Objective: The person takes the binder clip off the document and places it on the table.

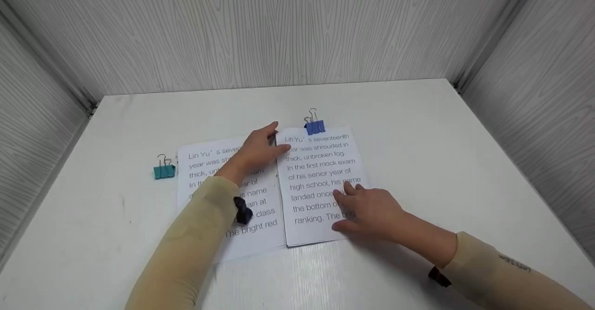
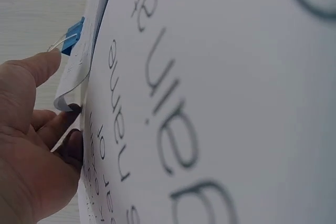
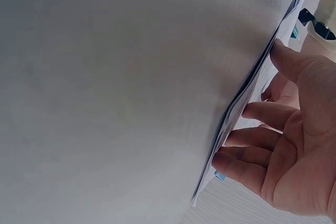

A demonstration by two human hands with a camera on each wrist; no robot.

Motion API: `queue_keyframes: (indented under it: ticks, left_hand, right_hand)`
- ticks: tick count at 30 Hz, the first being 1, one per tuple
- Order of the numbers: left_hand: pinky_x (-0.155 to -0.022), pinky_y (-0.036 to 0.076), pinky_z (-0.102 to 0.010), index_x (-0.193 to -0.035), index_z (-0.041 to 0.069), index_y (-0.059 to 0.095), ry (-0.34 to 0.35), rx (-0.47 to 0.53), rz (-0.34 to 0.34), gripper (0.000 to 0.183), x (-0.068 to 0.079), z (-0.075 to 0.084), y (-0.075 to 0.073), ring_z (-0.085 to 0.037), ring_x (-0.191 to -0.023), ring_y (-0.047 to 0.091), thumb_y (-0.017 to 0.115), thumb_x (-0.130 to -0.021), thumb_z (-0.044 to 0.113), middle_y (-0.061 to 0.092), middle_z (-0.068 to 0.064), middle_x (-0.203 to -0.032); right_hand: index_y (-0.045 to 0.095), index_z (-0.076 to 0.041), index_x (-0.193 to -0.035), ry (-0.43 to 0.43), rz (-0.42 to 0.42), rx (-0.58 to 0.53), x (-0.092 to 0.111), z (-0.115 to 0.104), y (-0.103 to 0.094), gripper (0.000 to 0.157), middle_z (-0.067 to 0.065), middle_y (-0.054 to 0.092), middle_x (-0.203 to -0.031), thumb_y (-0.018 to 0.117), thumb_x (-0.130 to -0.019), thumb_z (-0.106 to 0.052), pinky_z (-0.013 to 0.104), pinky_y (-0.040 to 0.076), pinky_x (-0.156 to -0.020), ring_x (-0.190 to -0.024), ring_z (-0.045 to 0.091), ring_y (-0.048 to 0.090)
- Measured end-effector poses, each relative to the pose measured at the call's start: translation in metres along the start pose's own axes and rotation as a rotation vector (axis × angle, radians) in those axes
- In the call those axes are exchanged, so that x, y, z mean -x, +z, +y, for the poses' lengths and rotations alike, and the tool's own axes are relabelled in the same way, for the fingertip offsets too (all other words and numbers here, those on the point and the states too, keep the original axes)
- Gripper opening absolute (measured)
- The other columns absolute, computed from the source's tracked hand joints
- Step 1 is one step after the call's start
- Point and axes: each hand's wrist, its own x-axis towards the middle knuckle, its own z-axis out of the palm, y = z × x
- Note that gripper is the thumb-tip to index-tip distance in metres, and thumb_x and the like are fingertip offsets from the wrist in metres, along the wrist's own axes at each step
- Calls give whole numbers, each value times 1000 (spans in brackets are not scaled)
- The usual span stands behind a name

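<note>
Two printed paper stacks lie side by side, the left stack [image 1: 251,242] and the right stack [image 1: 320,233]. My left hand [image 1: 260,149] reaches over the left stack to the right stack's upper left corner, thumb over its page edge. In the left wrist view, that corner [image 2: 71,90] curls up between thumb and fingers, and the fingertips touch the paper below. A blue binder clip [image 1: 315,127] grips the right stack's top edge. My right hand [image 1: 372,210] rests on the right stack's lower right part with fingers spread, holding nothing.
A teal binder clip [image 1: 164,171] is at the left stack's left edge, its wire handles pointing up. The white table [image 1: 418,133] is bounded by a grey wood-grain panel [image 1: 279,31] at the back and similar side panels. Dark straps [image 1: 242,211] show at both wrists.
</note>
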Motion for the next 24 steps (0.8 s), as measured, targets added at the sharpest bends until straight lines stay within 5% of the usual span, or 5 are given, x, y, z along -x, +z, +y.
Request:
queue_keyframes:
  ticks: [7, 13, 24]
  left_hand:
    - [-123, 34, -42, -170, 21, 27, 18, 23, -26, 83, 1, 7, 0, -22, -134, 54, 71, -102, 38, 59, -8, -148]
    - [-99, 46, -38, -165, 20, 42, 78, 73, -7, 70, 0, 11, -1, -23, -109, 58, 72, -102, 25, 66, -8, -123]
    - [-99, 51, -35, -154, 19, 59, 91, 171, -89, 51, -2, 19, 4, -21, -120, 60, 70, -104, 20, 59, -5, -150]
  right_hand:
    - [60, -10, -152, 6, -10, 5, 0, 0, 0, 72, 23, 57, -151, 75, -94, -50, 56, 58, -95, -133, 44, 61]
    - [59, -12, -153, 25, -20, 0, -1, -2, 0, 74, 21, 55, -153, 75, -94, -52, 57, 56, -98, -135, 44, 59]
    - [59, -11, -153, 14, -8, -11, -1, -1, 1, 74, 22, 55, -153, 76, -93, -52, 57, 57, -96, -134, 45, 60]
